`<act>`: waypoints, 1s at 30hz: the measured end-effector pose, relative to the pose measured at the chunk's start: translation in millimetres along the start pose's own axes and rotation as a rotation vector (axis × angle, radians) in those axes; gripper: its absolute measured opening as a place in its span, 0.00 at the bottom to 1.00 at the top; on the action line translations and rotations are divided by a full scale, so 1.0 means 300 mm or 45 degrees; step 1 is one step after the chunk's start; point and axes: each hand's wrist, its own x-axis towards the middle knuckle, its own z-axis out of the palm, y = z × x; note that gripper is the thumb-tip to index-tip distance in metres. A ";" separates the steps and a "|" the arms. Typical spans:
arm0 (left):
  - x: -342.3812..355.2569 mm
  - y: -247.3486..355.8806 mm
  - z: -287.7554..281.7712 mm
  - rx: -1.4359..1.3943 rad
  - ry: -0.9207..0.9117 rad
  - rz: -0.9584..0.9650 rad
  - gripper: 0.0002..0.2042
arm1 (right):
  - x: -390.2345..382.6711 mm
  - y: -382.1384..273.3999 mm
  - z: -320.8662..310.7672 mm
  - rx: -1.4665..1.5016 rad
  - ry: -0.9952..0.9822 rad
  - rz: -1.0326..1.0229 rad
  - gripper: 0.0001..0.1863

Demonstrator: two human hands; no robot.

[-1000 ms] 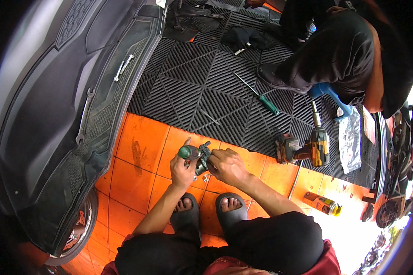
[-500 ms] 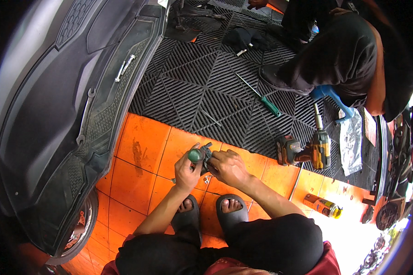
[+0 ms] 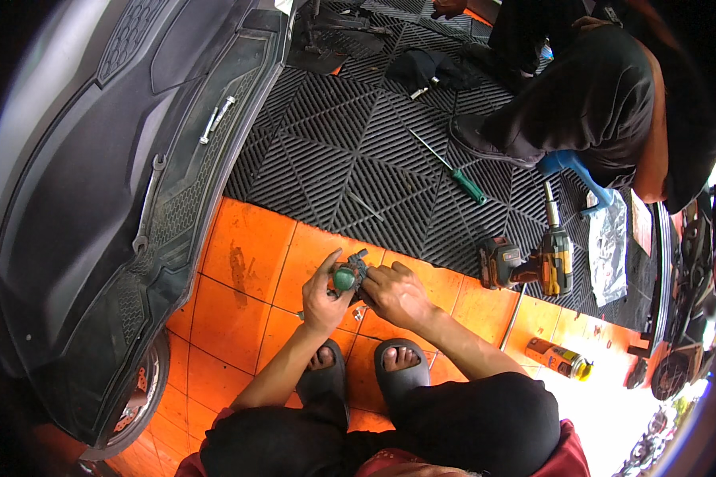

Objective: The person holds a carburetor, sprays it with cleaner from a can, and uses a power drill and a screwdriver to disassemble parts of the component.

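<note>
My left hand is closed round a green-handled screwdriver, whose rounded handle end points up at me; its shaft is hidden. The index finger stands out straight beside the handle. Against the screwdriver sits a small dark mechanical part, which my right hand grips with curled fingers. Much of that part is covered by my fingers, so its kind cannot be made out. A small shiny metal piece shows just below the hands, above my sandals.
At left stands a scooter's dark body with a wrench and bolts on it. On the black mat lie another green screwdriver and a cordless impact driver. A spray can lies right; a co-worker's leg is beyond.
The green handle has shifted slightly right and down toward the dark part. My left index finger has straightened away from it. My right hand stays nearly in place.
</note>
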 end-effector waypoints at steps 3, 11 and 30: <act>-0.009 -0.015 -0.019 0.086 -0.036 0.013 0.24 | 0.002 0.000 0.006 0.015 -0.007 -0.015 0.10; 0.011 -0.018 -0.007 0.110 0.022 0.085 0.17 | 0.003 0.002 -0.002 0.031 -0.073 0.020 0.09; 0.000 -0.022 -0.017 0.061 -0.038 -0.099 0.17 | 0.019 0.013 -0.005 0.175 -0.065 0.073 0.08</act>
